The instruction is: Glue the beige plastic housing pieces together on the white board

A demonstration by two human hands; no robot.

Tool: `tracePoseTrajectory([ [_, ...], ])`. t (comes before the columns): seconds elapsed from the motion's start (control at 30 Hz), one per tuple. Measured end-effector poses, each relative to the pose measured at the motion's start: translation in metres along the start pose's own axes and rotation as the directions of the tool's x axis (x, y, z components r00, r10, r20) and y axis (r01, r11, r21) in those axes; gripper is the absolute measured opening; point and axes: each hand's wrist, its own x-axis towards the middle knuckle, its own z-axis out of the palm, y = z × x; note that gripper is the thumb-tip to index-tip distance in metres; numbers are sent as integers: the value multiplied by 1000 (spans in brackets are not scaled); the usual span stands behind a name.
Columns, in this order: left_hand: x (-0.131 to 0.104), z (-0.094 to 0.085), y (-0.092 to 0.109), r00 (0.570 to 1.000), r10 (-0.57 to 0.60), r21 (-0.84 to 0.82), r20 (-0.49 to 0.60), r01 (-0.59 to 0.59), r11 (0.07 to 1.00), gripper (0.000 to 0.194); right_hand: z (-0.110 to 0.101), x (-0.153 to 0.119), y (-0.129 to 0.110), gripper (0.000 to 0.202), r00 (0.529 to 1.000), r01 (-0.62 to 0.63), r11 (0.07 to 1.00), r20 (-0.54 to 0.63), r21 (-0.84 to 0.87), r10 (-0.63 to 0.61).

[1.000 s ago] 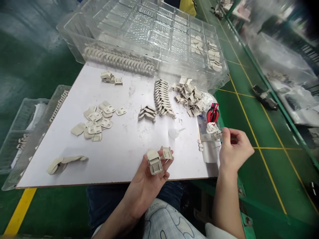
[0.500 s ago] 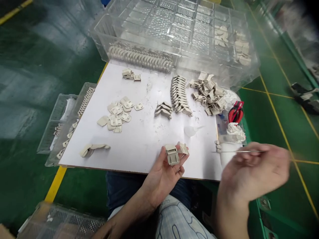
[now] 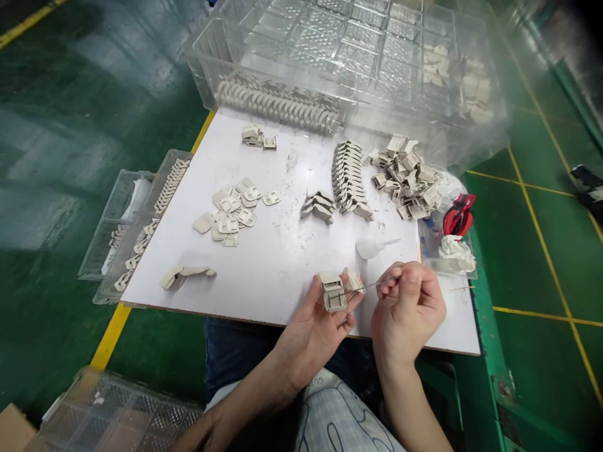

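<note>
My left hand, palm up near the board's front edge, has its fingers closed round a beige plastic part with a slotted face. A second beige piece lies against the same fingers. My right hand pinches a thin metal rod. The rod's tip reaches across to the slotted part and appears to touch its face. Just beyond my right hand lies a translucent white funnel-shaped piece with a thin spout. To the left, a longer bent beige part rests alone on the board.
Flat beige pieces lie loosely mid-left on the white board. Bent parts stand in a row beside a heap of beige parts. Clear compartment trays line the back. Red-handled pliers sit in a right-hand bin.
My right hand has moved left from beyond the board's right side, bringing the rod to the part in my left hand. The whole view has shifted slightly.
</note>
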Motion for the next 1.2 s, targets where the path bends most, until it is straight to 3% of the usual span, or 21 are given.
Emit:
tracePoseTrajectory([
  [0.2,-1,0,0,1000,8,15,21,-8,1000,36,-2,5,-3,30,998,-23,999,-50,49,26],
  [0.47,0,-5,-1,999,12,42,52,-14,999,34,-3,5,-1,32,998,-16,1000,-60,-7,16],
  [0.6,-1,-7,0,997,28,77,78,-34,996,36,-14,19,-15,31,982,-10,999,-187,35,16],
  [0.67,-1,-8,1,996,21,86,88,-29,996,40,-28,35,-23,29,936,139,987,-314,-77,-156],
  [0.77,-1,-7,2,996,15,87,83,-23,996,41,-59,65,-29,29,749,347,858,-440,-378,-496],
  [0.83,-1,-6,3,997,22,101,73,-30,994,39,-79,82,-29,28,655,370,780,-453,-505,-604],
  [0.93,-1,-3,3,998,29,125,52,-36,991,38,-99,98,-22,27,616,354,723,-433,-594,-658],
  [1.03,-1,-2,1,999,37,123,25,-40,992,35,-106,104,-9,26,608,346,691,-409,-635,-680],
  [1.1,-1,-3,1,998,42,143,37,-47,989,34,-107,106,-3,24,628,320,692,-402,-647,-666],
  [1.2,-1,-7,-1,993,60,215,97,-80,973,34,-112,106,-2,24,738,263,686,-317,-679,-596],
])
